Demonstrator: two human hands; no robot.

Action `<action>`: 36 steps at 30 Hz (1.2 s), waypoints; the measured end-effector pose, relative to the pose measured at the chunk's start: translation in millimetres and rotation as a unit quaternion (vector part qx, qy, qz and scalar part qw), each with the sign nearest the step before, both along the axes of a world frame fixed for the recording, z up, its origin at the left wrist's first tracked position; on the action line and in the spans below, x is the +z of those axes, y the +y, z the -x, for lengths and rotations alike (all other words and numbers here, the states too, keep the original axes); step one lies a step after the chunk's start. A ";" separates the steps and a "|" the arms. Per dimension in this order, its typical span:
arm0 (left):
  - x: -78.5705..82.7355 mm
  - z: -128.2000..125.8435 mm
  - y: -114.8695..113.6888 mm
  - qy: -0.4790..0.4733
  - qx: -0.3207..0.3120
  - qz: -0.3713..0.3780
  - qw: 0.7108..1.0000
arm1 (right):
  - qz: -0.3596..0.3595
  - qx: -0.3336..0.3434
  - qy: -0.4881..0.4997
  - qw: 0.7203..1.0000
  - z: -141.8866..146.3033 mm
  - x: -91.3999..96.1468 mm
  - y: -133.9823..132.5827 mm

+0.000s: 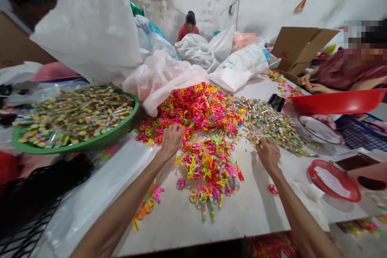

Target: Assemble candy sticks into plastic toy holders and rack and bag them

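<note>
A heap of small bright plastic toy pieces [193,107], pink, orange, yellow and green, rises at the middle of the table. My left hand [172,141] lies on its near left edge, fingers spread over the pieces. On the right, my right hand [269,154] is at the near edge of a pile of small wrapped candy tubes [269,123]. Its fingers are curled together, and what they hold, if anything, is hidden. Between my forearms a smaller mound of toy pieces [208,165] spreads toward me, with a few candy-filled tubes [212,209] sticking out in front.
A green basin [134,115] full of wrapped candy stands at left, near a black mesh basket [45,193]. White sacks [242,66] line the back. A red basin [338,102], a red tray [313,169] and a co-worker [338,68] are at right; another person [189,28] sits behind.
</note>
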State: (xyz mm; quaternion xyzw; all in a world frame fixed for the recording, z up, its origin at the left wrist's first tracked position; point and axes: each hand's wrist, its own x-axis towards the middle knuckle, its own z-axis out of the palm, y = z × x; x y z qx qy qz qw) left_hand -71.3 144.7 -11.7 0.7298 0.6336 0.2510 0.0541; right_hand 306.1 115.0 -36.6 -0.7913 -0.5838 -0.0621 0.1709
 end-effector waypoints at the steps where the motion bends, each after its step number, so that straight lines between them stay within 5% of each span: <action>1: -0.4 -6.7 0.4 -0.011 0.009 0.000 1.000 | -0.033 0.000 0.009 0.999 3.8 1.2 -4.4; 7: -12.0 -22.6 8.9 -0.190 0.057 0.086 0.976 | -0.113 0.047 0.274 0.954 56.2 34.0 -46.5; 13: -11.0 13.1 -1.8 -0.368 0.090 0.103 0.920 | -0.111 0.115 0.440 0.884 122.7 61.9 -101.5; 20: -3.1 42.4 -69.3 -0.634 0.107 0.154 0.750 | -0.027 0.153 0.634 0.758 195.1 66.9 -109.5; 24: -4.8 46.6 -91.0 -0.743 0.133 0.192 0.626 | 0.052 0.204 0.660 0.722 230.6 57.6 -105.9; 27: -6.5 48.9 -98.6 -0.774 0.157 0.216 0.574 | 0.094 0.222 0.662 0.709 245.2 51.8 -109.4; 32: 0.8 42.5 -117.3 -0.786 0.150 0.242 0.548 | 0.097 0.197 0.663 0.715 256.2 47.3 -113.5; 36: 12.2 31.3 -131.3 -0.773 0.090 0.241 0.580 | 0.071 0.212 0.636 0.738 267.5 46.6 -109.6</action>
